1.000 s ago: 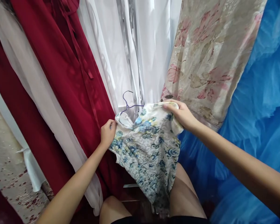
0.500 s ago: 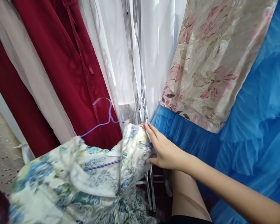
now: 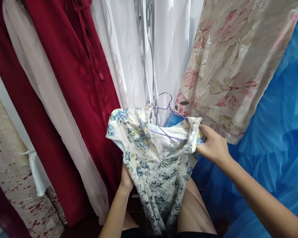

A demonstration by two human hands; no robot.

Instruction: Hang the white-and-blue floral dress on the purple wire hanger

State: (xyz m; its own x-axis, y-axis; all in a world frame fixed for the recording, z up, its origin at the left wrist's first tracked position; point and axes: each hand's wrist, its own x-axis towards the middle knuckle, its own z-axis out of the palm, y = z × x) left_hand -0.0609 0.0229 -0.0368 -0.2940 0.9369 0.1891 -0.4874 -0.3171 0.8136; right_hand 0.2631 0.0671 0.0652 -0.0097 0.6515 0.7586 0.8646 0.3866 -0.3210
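A short-sleeved floral dress [image 3: 141,148], white with blue, green and yellow print, hangs over my lap on a thin purple hanger [image 3: 169,105]. The hanger's hook and upper bar rise above the V-shaped neckline, and its lower bar shows inside the neck opening. My right hand [image 3: 213,145] is closed on the dress at the shoulder on the right, thumb in front. Below the opposite sleeve, my left hand [image 3: 126,178] holds the side of the dress; its fingers are hidden behind the cloth.
Dark red garments [image 3: 72,99], a pale pinkish one [image 3: 47,79] and white ones [image 3: 126,56] hang ahead and left. Metal rack poles [image 3: 152,56] stand between the white cloths. On the right hang a beige floral garment [image 3: 228,72] and blue ruffled tulle [image 3: 270,138].
The dress and hanger have swung right and turned upright in front of me. My left hand has come into view at its side. My right hand has moved right, now gripping the shoulder.
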